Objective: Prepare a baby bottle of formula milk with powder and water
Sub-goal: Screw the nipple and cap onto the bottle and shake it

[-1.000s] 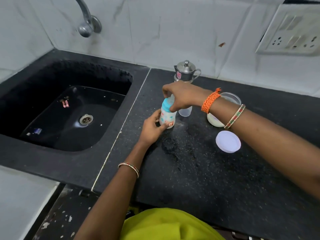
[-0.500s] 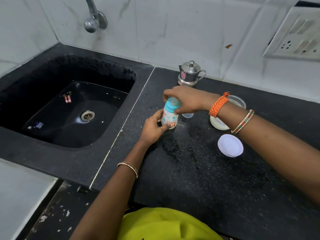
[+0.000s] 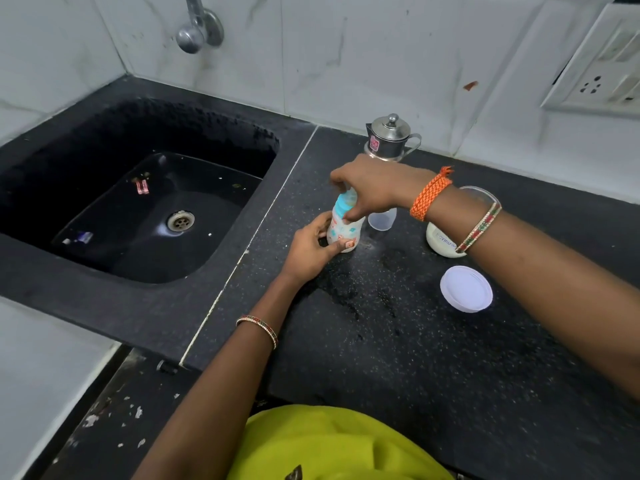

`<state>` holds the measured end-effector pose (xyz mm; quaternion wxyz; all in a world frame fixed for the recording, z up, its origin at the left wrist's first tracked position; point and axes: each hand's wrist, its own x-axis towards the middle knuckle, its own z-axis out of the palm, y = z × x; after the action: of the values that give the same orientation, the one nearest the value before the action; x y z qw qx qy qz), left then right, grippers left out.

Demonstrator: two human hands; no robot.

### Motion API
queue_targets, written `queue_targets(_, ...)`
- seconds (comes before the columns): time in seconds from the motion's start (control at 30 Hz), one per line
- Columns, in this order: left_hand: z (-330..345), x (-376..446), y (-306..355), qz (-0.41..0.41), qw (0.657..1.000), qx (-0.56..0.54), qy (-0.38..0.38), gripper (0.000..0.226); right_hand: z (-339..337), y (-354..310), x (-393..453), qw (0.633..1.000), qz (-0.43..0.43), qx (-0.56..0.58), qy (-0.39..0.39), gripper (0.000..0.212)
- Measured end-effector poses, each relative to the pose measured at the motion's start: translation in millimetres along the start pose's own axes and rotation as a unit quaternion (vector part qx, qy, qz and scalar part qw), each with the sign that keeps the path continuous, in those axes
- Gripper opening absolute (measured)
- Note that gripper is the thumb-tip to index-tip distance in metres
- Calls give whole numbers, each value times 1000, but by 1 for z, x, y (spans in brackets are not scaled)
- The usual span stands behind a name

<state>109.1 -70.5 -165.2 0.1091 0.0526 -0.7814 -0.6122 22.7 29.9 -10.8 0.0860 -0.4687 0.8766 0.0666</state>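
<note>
A baby bottle (image 3: 343,229) with a printed white body and a blue collar is standing upright on the black granite countertop (image 3: 398,341), near its left edge where the seam meets the sink (image 3: 145,216). The left hand (image 3: 310,249) is wrapping around the bottle's lower body, fingers curled and the thumb pressing across the front near the base. The right hand (image 3: 372,187) is reaching over from above, its fingertips pinching the blue collar at the bottle's top.

Just beside the bottle on its right, a small clear cap (image 3: 382,220) is sitting on the countertop, partly hidden under the right hand. Farther right, an open jar of white powder (image 3: 445,242) is resting behind the right wrist, and its round white lid (image 3: 466,288) is lying flat nearer the front edge. A small lidded steel pot (image 3: 391,136) is standing at the back edge against the tiled wall.
</note>
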Motion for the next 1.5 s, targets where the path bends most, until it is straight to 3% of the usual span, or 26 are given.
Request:
queue_targets(0.1, 1, 0, 1, -5, 1000, -8, 5, 56, 3, -6, -5, 996, 48, -62, 49, 53)
queue_targets(0.2, 0, -1, 1, 2, 1000, 1, 8, 54, -5, -6, -10, 996, 76, 0, 36, 64)
queue_targets(0.27, 0, 0, 1, 1, 1000, -5, 9, 52, -9, -4, -12, 999, 15, 26, -29, 56)
queue_targets(0.33, 1, 0, -1, 2, 1000, -5, 8, 52, -5, -1, -13, 997, -39, 48, -46, 51)
queue_targets(0.43, 4, 0, 0, 3, 1000, -7, 24, 51, 3, 1, -11, 998, -31, 58, 22, 34)
queue_targets(0.63, 12, -3, 11, 24, 998, 3, 57, 49, 23, 5, -3, 975, 71, 85, 194, 27)
queue_targets(0.77, 9, -5, 21, -7, 997, -66, 48, 45, 10, 15, -12, 954, 102, 240, 149, 52)
queue_targets(0.83, 2, -1, 38, -18, 989, -143, 21, 39, -8, 27, -23, 918, 102, 368, 108, 56)
queue_targets(0.93, -12, 6, 77, -32, 959, -277, -46, 42, -29, 46, -44, 826, 31, 558, 78, 26)
queue_targets(1.03, -21, 10, 114, -32, 921, -348, -174, 68, -43, 53, -52, 755, -42, 650, 76, 56)
queue_targets(1.13, -16, 6, 142, -26, 863, -415, -286, 65, -49, 42, -55, 697, -132, 705, 19, 72)
queue_targets(1.2, -7, 3, 152, -30, 831, -460, -313, 58, -52, 33, -57, 669, -165, 725, 12, 63)
queue_targets(1.3, -1, 3, 155, -34, 808, -504, -304, 52, -50, 25, -59, 667, -171, 724, 48, 56)
queue_targets(1.37, -2, 3, 157, -49, 823, -496, -272, 57, -45, 23, -59, 667, -149, 726, 73, 55)
queue_targets(1.5, 1, 1, 159, -47, 926, -340, -159, 48, -34, 23, -58, 676, -76, 718, 149, 44)
